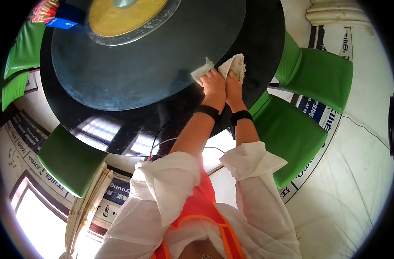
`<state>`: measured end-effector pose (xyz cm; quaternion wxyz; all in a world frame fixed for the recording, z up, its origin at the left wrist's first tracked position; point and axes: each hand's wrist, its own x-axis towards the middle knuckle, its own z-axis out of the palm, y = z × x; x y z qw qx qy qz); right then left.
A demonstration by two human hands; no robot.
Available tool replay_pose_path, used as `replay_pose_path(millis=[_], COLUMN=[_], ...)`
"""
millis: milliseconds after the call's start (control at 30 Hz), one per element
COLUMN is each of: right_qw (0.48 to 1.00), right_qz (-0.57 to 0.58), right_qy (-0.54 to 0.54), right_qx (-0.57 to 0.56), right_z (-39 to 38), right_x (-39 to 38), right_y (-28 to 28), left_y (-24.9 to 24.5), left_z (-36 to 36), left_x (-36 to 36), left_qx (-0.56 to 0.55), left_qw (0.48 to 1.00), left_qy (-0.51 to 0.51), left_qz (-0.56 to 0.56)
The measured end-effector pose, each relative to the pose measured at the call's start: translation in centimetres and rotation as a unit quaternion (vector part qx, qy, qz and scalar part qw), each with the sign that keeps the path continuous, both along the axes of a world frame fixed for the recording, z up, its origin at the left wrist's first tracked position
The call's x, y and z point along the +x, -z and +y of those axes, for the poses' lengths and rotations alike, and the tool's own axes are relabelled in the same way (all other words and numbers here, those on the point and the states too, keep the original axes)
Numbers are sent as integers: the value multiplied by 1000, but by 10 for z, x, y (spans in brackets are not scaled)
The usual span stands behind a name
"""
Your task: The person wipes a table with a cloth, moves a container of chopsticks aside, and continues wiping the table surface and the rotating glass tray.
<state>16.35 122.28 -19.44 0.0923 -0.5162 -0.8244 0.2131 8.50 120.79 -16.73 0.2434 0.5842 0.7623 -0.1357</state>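
My left hand point(213, 84) is closed on a pale, folded cloth point(202, 71) at the edge of the dark glass turntable point(158, 77). Right beside it, my right hand point(233, 88) grips a beige rag point(235, 64), which lies over the black rim of the round table point(266, 47). The two hands almost touch, with both arms stretched forward. Part of the fingers is hidden by the cloths. Each wrist has a black band.
Green chairs point(287, 134) stand close around the table. A yellow disc point(123, 17) sits in the turntable's middle. A blue box point(65, 17) with reddish sticks is at the upper left. A thin cable point(365, 129) runs at the right.
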Motion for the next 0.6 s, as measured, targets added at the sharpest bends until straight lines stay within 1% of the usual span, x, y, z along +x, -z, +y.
replay_pose_path(millis=[67,100,167,200,267,300,367,500,600], right_qw=[999,999,999,999,999,999,997,998,999], right_qz=[-16,-16,-37,-37,-38,-37,-40,-33,-3], right_qy=[-5,-4,2,1,-8,-7,-8,-6,10], right_qx=[35,33,24,22,29,29,58,54,40], right_z=[2,2,5,6,9,11,14,25,34], right_x=[0,0,-1,-2,-1,-2,-2,-3,-4], right_y=[2,3,1,0,2,2,2,0,-1], left_y=[4,6,7,8,8,8,6,-2,0], left_z=[-4,-3,-1,-1,0,1,4,7,13], left_x=[1,1,-1,-1,-3,-4,-6,-4,1], left_qx=[90,88,104,102,116,117,78,86,116], left_qw=[996,996,994,994,989,989,991,991,988], left_qy=[-10,-10,-32,-33,-62,-61,-61,-54,-71], left_qz=[26,26,-18,-17,-69,-68,-94,-90,-79])
